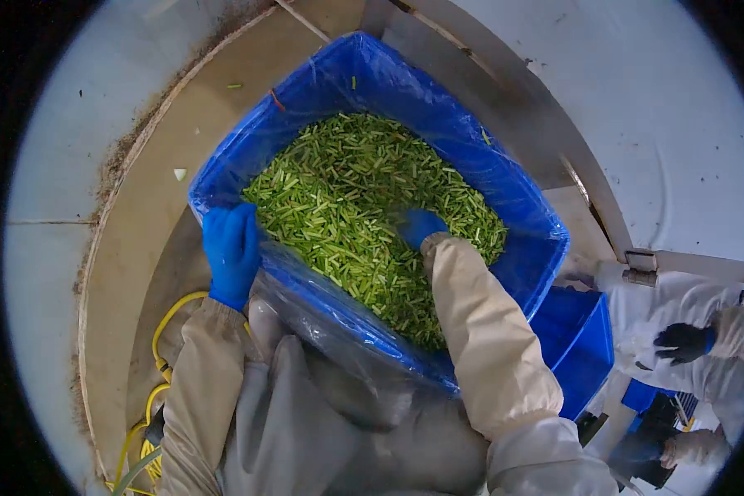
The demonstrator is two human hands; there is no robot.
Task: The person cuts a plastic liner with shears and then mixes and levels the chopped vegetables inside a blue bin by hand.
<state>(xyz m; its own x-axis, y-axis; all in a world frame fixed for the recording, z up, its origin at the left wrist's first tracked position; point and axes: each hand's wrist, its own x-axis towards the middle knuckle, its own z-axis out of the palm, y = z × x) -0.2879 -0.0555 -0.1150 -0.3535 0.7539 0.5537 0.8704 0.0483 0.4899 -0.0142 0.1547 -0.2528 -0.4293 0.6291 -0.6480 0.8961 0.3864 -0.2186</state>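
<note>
A big blue bin (546, 217) lined with clear plastic (322, 302) holds a heap of chopped green stalk pieces (339, 223). My left hand (230, 252), in a blue glove, is closed over the bin's left corner, gripping the rim and its liner. Inside the bin, my right hand (422, 227), gloved in blue as well, reaches into the stalk pieces. Its fingers are blurred and partly buried, so what they hold does not show. A few stray bits cling to the liner walls.
A second blue bin (572, 343) stands at the right, beneath the first. Yellow hose or cable (159, 355) runs along the lower left. Another person's dark-gloved hand (683, 342) is at the far right. White scrap (180, 174) lies on the floor.
</note>
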